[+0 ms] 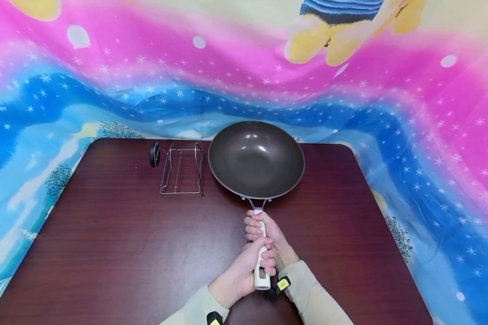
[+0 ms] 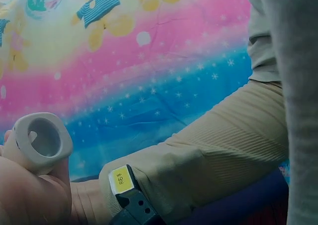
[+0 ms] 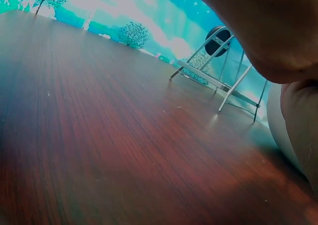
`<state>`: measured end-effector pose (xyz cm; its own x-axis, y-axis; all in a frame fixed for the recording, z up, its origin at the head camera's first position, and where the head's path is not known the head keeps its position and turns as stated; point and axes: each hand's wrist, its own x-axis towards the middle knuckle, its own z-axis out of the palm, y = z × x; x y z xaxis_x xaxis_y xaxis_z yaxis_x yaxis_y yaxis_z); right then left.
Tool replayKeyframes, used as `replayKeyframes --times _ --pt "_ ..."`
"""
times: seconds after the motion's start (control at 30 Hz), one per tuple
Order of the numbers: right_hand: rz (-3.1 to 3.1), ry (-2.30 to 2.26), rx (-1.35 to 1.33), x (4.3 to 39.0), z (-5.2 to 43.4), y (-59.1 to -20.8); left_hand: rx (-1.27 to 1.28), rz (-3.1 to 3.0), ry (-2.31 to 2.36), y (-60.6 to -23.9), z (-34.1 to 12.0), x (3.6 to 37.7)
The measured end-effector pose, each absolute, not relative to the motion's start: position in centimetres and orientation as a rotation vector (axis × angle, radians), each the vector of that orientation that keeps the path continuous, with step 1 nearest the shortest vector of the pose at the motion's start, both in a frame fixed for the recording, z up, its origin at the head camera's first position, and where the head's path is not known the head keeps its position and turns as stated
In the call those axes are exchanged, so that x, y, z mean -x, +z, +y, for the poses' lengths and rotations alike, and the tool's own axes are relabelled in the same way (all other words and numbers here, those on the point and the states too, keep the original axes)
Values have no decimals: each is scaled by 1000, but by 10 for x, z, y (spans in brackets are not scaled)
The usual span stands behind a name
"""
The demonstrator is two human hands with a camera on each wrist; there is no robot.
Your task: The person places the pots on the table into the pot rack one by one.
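Observation:
A dark-coated wok (image 1: 256, 158) with a pale long handle (image 1: 262, 283) is at the far middle of the table, its inside facing up. My right hand (image 1: 270, 230) grips the handle close to the wok. Below it, my left hand (image 1: 248, 266) wraps around the handle nearer its end. The hollow end of the handle (image 2: 45, 140) shows in the left wrist view. A strip of the wok's outer side (image 3: 280, 125) appears at the right of the right wrist view, partly hidden by a hand.
Left of the wok stands a metal wire rack (image 1: 180, 171) with a black round piece (image 1: 155, 155) on it. The dark red-brown table (image 1: 138, 248) has a printed cloth (image 1: 146, 63) hanging behind it and along its sides.

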<state>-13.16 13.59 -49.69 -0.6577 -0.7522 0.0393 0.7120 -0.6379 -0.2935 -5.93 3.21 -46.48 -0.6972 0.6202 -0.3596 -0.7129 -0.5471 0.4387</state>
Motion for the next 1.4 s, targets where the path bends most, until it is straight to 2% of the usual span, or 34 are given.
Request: replayKeyframes --times 0.83,1.4 --pt "416 -2234 416 132 129 -475 160 862 2252 -452 28 52" --pt "452 -2234 421 139 128 -456 141 903 2268 -439 29 58"
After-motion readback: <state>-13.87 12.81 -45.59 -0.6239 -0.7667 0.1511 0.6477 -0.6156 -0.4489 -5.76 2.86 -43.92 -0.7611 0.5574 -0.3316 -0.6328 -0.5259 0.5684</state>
